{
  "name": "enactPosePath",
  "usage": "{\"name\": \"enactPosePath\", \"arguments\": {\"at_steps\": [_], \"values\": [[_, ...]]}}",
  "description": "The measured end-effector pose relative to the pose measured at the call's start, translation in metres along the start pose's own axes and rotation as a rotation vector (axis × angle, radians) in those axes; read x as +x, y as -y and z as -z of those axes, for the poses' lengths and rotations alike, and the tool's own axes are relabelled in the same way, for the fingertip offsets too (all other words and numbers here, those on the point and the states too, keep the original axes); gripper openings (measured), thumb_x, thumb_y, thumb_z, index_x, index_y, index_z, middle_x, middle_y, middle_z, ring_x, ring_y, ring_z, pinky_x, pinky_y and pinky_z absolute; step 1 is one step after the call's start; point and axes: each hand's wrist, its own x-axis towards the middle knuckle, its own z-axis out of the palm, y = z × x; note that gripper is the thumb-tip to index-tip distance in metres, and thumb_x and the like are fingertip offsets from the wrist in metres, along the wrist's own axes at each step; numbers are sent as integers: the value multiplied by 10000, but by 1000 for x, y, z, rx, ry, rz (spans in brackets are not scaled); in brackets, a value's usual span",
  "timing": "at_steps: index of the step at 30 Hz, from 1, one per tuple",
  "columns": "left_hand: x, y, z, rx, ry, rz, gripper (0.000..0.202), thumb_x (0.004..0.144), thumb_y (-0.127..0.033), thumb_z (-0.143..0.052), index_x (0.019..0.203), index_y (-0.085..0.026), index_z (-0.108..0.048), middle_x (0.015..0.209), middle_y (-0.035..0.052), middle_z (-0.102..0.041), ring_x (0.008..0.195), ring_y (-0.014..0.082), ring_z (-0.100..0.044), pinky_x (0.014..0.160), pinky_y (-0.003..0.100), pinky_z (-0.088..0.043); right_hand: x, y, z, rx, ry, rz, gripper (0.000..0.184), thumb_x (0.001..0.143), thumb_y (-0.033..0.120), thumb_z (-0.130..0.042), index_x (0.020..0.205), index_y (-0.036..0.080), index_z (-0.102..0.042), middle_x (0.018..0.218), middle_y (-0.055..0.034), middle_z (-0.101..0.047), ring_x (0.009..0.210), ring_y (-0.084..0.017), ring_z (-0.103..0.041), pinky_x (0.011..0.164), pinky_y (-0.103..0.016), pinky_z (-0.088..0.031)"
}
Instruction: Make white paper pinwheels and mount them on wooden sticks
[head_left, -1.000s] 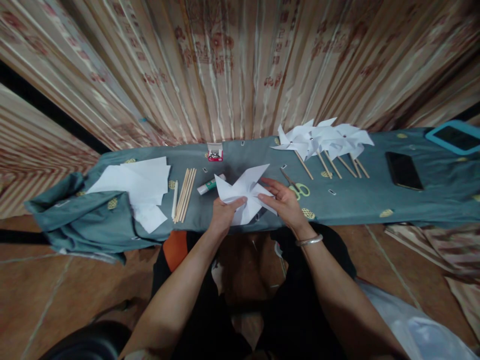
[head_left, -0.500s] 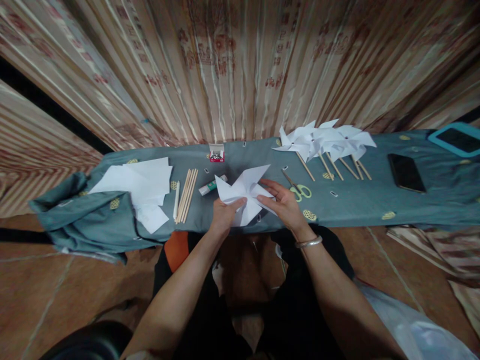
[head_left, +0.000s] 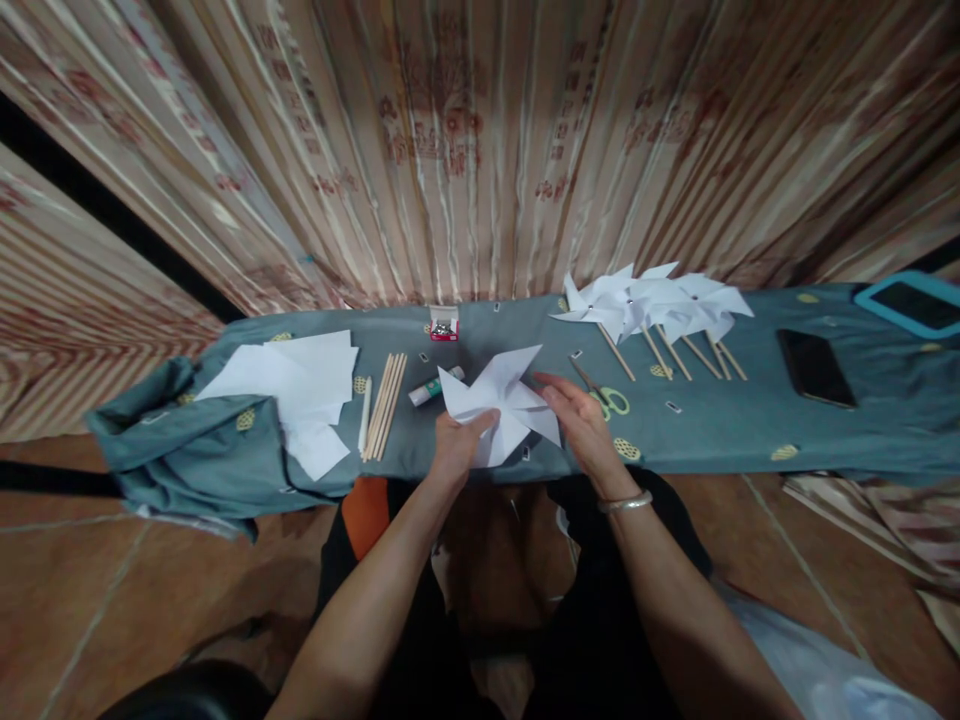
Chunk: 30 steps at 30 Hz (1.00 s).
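Observation:
A white paper pinwheel [head_left: 506, 400] with folded, pointed blades is held above the front of the cloth-covered table. My left hand [head_left: 459, 445] grips its left side, the thumb pressed near the centre. At the right blade is my right hand [head_left: 581, 420], its fingers stretched out beside the paper; whether they touch it is hard to see. Just behind that hand lie green-handled scissors [head_left: 613, 401]. A glue stick [head_left: 427, 390] rests behind the pinwheel's left blade. Farther back, a small red-and-white box [head_left: 444, 328] stands open with shiny metal pieces inside.
Several finished pinwheels on sticks [head_left: 637, 300] lie at the back right. Left of me are loose wooden sticks [head_left: 385, 405], a white stick-like piece [head_left: 365, 415] and paper sheets [head_left: 307, 380]. A phone [head_left: 816, 368] and a blue-framed device [head_left: 870, 297] lie far right. A curtain [head_left: 480, 150] hangs behind.
My right thumb has come off the pinwheel's centre and the right hand has drawn back to the blade's edge. My left hand keeps its hold. The whole view has shifted slightly.

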Motion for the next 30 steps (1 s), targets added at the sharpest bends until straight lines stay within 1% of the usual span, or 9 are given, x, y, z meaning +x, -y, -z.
{"name": "enactPosePath", "arguments": {"at_steps": [3, 7, 10, 14, 17, 21, 25, 27, 30], "values": [[0, -2, 0, -10, -9, 7, 410, 373, -290, -921, 695, -111, -742, 684, 46, -734, 610, 162, -637, 674, 310, -503, 1, -3, 1, 23, -46, -1, 535, 727, 600, -744, 1089, 208, -708, 921, -53, -761, 809, -215, -691, 748, -331, -538], [1, -7, -1, -27, -19, 3, 402, 374, -276, -916, 699, -113, -744, 702, 52, -735, 627, 164, -638, 695, 317, -499, 3, -3, 0, 91, -128, 22, 478, 708, 592, -762, 1004, 218, -739, 858, -45, -760, 802, -204, -685, 725, -320, -539], [2, -10, -1, -43, -31, -5, 396, 363, -269, -912, 684, -114, -739, 702, 53, -733, 622, 160, -631, 686, 316, -495, 4, -2, -1, 149, -178, 9, 453, 655, 577, -801, 923, 215, -751, 801, -42, -759, 755, -187, -677, 688, -309, -533], [6, -14, 1, -76, -41, -27, 382, 368, -262, -896, 685, -119, -737, 708, 49, -735, 621, 153, -628, 694, 313, -498, 5, -4, -3, 129, -226, -2, 418, 591, 515, -849, 875, 220, -768, 786, -41, -759, 690, -160, -651, 652, -298, -523], [9, -19, 2, -103, -60, -55, 356, 374, -242, -877, 676, -121, -733, 713, 50, -738, 625, 152, -633, 695, 307, -504, 5, -10, -5, 103, -236, -4, 377, 556, 473, -866, 824, 224, -777, 775, -30, -755, 649, -144, -627, 624, -288, -511], [12, -27, 7, -85, -107, -69, 373, 375, -251, -884, 688, -114, -734, 711, 64, -738, 631, 180, -653, 681, 325, -512, 8, -15, -11, 51, -204, -10, 325, 556, 457, -857, 759, 219, -770, 711, -16, -738, 607, -133, -600, 610, -282, -493], [15, -38, 16, -83, -141, -109, 384, 388, -257, -885, 715, -120, -737, 727, 65, -748, 670, 208, -684, 689, 334, -534, 20, -10, -19, -76, -147, 14, 281, 607, 436, -806, 770, 211, -771, 727, -21, -745, 622, -139, -601, 634, -282, -479], [18, -43, 21, -96, -158, -156, 376, 409, -245, -875, 741, -132, -739, 755, 62, -758, 700, 211, -697, 692, 321, -548, 31, -5, -24, -192, -92, 57, 255, 644, 419, -761, 779, 203, -772, 739, -25, -750, 645, -149, -608, 649, -283, -475], [22, -48, 29, -146, -184, -228, 392, 460, -228, -859, 824, -142, -741, 831, 63, -772, 780, 213, -717, 751, 317, -566, 52, 4, -33, -371, -3, 162, 241, 702, 399, -687, 797, 194, -772, 776, -33, -762, 692, -175, -638, 677, -295, -487]]}}
